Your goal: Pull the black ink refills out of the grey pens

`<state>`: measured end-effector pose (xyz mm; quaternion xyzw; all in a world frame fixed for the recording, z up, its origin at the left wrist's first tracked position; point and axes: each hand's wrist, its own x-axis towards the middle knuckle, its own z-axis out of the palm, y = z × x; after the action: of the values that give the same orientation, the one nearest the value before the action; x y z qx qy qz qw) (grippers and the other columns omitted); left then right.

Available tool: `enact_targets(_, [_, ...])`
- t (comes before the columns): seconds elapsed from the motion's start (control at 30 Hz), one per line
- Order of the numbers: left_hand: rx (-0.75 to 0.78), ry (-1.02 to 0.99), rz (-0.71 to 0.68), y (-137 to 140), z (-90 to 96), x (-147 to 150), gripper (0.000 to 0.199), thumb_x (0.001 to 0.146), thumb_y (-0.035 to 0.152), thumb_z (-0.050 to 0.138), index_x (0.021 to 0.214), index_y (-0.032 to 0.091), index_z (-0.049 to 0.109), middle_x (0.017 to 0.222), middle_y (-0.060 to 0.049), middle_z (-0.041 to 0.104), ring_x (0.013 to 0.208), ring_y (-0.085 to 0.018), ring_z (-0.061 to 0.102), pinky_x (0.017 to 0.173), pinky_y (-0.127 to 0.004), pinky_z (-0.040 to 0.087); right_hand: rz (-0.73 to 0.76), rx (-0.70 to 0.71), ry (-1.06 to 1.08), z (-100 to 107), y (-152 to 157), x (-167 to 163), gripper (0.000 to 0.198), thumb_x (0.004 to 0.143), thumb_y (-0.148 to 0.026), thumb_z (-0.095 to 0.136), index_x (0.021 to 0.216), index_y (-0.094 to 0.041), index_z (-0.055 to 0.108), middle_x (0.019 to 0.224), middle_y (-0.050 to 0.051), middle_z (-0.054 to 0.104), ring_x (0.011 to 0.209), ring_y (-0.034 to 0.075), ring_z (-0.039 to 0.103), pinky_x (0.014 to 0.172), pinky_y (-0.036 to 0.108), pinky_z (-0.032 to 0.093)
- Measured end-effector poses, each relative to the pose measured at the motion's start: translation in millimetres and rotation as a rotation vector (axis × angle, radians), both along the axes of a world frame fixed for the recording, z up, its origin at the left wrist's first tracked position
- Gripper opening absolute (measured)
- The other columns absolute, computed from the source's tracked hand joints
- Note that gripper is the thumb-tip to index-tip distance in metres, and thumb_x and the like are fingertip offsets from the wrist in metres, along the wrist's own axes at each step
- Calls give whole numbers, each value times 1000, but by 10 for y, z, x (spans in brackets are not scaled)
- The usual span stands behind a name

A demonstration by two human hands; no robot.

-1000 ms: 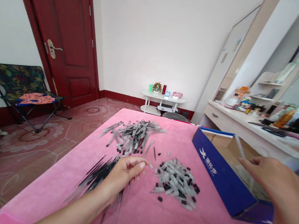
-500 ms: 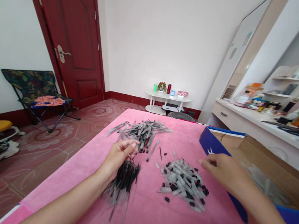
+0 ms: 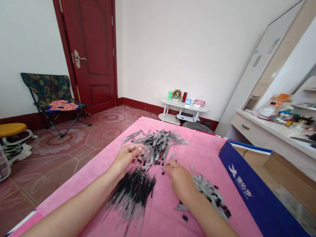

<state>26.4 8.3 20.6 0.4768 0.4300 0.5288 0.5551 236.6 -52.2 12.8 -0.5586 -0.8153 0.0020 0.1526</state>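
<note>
My left hand (image 3: 127, 155) hovers at the near left edge of a heap of grey, clear-barrelled pens (image 3: 159, 143), thumb and fingers pinched together; what lies between them, if anything, is too small to make out. Below it spreads a bundle of thin black-and-clear pen refills (image 3: 135, 192). My right hand (image 3: 179, 178) reaches in from the right, its fingertips closed at the near end of a single pen (image 3: 172, 155) beside the heap. Under and beyond my right wrist lies a pile of clear caps and small black plugs (image 3: 214, 197), partly hidden.
A blue cardboard box (image 3: 252, 194) stands open at the right of the pink-covered table (image 3: 168, 230). One loose black plug (image 3: 185, 218) lies near my right forearm. Farther off are a dresser (image 3: 248, 123), a low white table (image 3: 186, 105) and a folding chair (image 3: 47, 90).
My right hand has moved left, from beside the box and cap pile to the single pen. My left hand stays near the pen heap. The view has shifted slightly.
</note>
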Motion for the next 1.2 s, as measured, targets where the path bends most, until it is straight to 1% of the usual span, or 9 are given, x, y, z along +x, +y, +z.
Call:
enact_targets(0.23, [20,-19,-84,-90,14,87,36,61,38,67,87,13,66,71,-4,60,48,-7,47,43,-16,32,66,58,-83,54,208,-59,23,75,-4,43,78,-17,62,84,6,61,84,17,52,75,27,34])
enact_targets(0.33, [58,49,-112,-169,13,167,36,66,38,63,91,14,65,73,-5,60,50,-8,47,44,-17,32,-15,203,240,232,83,-53,15,79,-15,46,85,-18,60,85,5,61,84,18,52,75,28,36])
enact_targets(0.43, [232,198,-184,-342,66,286,32,67,33,63,94,16,66,85,-7,62,63,-12,51,55,-21,37,-126,242,728,412,-111,-86,15,79,-29,50,86,-18,56,76,3,59,70,15,53,64,25,40])
enact_targets(0.53, [379,255,-340,-563,156,408,24,68,32,64,85,16,69,85,-7,61,71,-15,51,64,-24,39,-88,90,1062,506,-263,-137,20,75,-35,56,82,-16,54,72,2,58,63,13,53,56,23,41])
enact_targets(0.63, [310,185,-445,-710,209,478,26,71,37,60,64,13,68,61,-3,55,58,-12,45,57,-23,35,-50,-32,1170,489,-317,-177,23,74,-37,57,82,-15,54,71,2,58,61,13,54,57,24,43])
enact_targets(0.77, [194,10,-307,-700,194,467,27,69,38,63,72,12,68,60,-2,55,54,-10,43,52,-20,33,-31,-155,1134,360,-293,-231,29,77,-42,52,85,-14,56,79,5,61,72,15,56,64,25,42])
enact_targets(1.0, [22,-247,-299,-644,127,460,29,71,37,62,83,12,57,70,-3,59,41,-3,39,39,-15,29,225,-698,1224,152,-321,-389,41,78,-52,45,79,-12,53,56,0,54,46,8,47,47,21,34])
enact_targets(1.13, [-11,-330,-285,-701,145,506,28,76,42,54,77,15,49,68,-1,58,36,-2,36,31,-13,23,216,-793,1239,162,-383,-449,40,81,-53,39,78,-14,51,45,-7,39,35,5,28,38,18,25])
enact_targets(1.2, [-6,-351,-287,-722,148,521,28,77,42,53,75,15,47,64,1,55,35,-3,37,28,-13,23,177,-731,1110,206,-404,-462,36,82,-48,39,74,-15,50,43,-8,36,35,5,27,38,19,23])
